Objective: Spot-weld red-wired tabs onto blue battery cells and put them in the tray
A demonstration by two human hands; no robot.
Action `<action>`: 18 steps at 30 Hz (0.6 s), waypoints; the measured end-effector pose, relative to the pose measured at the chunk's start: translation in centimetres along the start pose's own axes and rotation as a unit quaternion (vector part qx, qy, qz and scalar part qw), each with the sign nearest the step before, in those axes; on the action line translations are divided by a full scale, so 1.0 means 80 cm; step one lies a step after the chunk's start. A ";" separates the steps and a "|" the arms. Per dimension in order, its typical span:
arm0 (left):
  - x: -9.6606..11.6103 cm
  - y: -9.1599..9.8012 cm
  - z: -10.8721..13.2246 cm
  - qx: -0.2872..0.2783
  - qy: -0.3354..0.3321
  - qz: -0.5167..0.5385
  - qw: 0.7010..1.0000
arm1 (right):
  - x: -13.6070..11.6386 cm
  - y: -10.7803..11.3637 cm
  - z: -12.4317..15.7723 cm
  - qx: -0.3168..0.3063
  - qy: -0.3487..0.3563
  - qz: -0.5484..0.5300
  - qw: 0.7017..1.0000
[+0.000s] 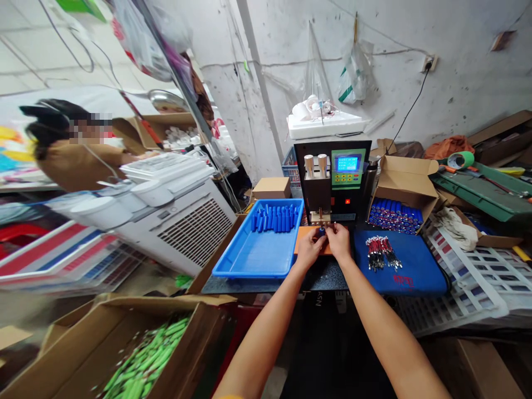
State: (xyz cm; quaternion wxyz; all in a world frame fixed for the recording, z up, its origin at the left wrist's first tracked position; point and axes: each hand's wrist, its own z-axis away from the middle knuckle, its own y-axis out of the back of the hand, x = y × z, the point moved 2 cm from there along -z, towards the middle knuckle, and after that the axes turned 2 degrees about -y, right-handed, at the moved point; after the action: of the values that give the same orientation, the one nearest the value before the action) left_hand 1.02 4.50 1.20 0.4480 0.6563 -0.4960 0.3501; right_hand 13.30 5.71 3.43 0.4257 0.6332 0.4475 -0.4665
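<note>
At the foot of a black spot welder [310, 205] with a lit blue screen, my left hand [311, 246] pinches a blue battery cell [321, 232]. My right hand [338, 241] is closed at the cell's other side, its fingertips near the welder's electrodes [321, 216]; what it pinches is too small to make out. An orange block [302, 235] lies under both hands. Left of them, a blue tray [249, 257] holds several blue cells [277, 218]. Wire leads [380, 252] with red and black strands lie on a blue mat [419, 260] to the right.
An open cardboard box [409, 169] of blue cells stands behind the mat. At lower left, a carton [203, 338] holds green wrapped pieces [149, 354]. White crates [469, 277] flank the right side. A co-worker [78, 155] sits at far left, beyond a white air cooler [195, 227].
</note>
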 end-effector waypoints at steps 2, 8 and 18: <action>0.000 0.000 0.000 -0.001 0.001 -0.006 1.000 | -0.001 0.000 0.001 0.004 -0.001 0.001 1.000; 0.001 0.000 0.000 -0.005 -0.003 0.002 1.000 | -0.005 0.001 0.001 0.000 0.001 0.004 1.000; 0.002 0.000 0.000 -0.003 -0.001 0.015 1.000 | -0.010 0.002 0.004 0.001 0.000 0.006 1.000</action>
State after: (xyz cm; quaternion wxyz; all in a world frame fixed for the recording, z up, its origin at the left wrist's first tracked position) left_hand 1.10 4.45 1.34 0.4441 0.6476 -0.5073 0.3552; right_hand 13.23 5.24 4.18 0.4279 0.6365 0.4430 -0.4642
